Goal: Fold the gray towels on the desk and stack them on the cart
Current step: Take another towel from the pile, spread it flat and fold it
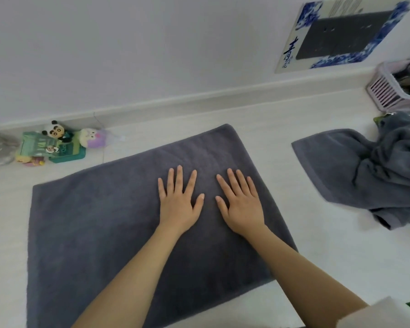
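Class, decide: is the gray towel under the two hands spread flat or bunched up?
Spread flat: the gray towel lies smooth on the desk, both hands pressing it with straight fingers.

Gray towel [100, 223] spread flat on the white desk [317, 245], left hand [179, 202] and right hand [242, 207] flat on it, fingers straight, more towels [376, 176] heaped at right

One gray towel [118, 221] lies flat mid-desk; a crumpled heap of towels [376, 171], number unclear, sits at the right edge. Two hands, left [179, 204] and right [243, 208]. One pink basket [386, 91].
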A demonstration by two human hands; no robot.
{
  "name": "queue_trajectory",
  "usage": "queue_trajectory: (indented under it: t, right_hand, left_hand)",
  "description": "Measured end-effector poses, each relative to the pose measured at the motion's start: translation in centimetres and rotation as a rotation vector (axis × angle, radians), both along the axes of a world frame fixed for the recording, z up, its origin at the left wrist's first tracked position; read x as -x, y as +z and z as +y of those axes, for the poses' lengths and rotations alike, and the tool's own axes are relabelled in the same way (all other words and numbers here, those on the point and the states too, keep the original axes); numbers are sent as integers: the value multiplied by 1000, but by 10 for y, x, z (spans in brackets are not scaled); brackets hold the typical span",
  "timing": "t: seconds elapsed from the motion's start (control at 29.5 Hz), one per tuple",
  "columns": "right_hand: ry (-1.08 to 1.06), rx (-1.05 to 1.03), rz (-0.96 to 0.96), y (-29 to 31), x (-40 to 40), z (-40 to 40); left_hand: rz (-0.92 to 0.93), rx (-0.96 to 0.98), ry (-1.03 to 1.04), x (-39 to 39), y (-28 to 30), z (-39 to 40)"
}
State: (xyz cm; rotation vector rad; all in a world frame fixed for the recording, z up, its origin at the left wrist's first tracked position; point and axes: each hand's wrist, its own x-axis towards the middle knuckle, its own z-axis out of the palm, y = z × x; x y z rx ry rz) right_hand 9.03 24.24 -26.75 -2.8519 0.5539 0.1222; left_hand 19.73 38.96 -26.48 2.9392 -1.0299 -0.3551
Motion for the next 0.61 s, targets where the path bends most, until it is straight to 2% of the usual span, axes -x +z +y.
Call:
queue_trajectory:
  t: [0.07, 0.17, 0.2, 0.24, 0.31, 0.37, 0.44, 0.54, 0.61]
  right_hand:
    - [41, 31, 27, -1, -15, -18]
    - [123, 58, 89, 3, -44, -57]
    - [145, 79, 131, 6, -54, -69]
    - [150, 117, 177, 10, -60, -78]
    - [153, 186, 184, 19, -67, -80]
    - [189, 212, 32, 25, -57, -55]
    - [296, 126, -36, 19, -32, -16]
    - [420, 45, 88, 7, 15, 24]
    - [393, 70, 126, 3, 26, 19]
  left_hand:
    - [76, 58, 42, -8, 4, -11]
    - [396, 454, 212, -37, 23, -22]
    - [407, 548, 228, -48, 29, -17]
    - [344, 548, 190, -57, 32, -10]
    - [212, 380, 84, -70, 32, 12]
    - [233, 191, 48, -75, 26, 32]
    - [270, 41, 40, -74, 19, 43]
    - [263, -66, 15, -72, 17, 43]
    - [253, -81, 30, -71, 19, 42]
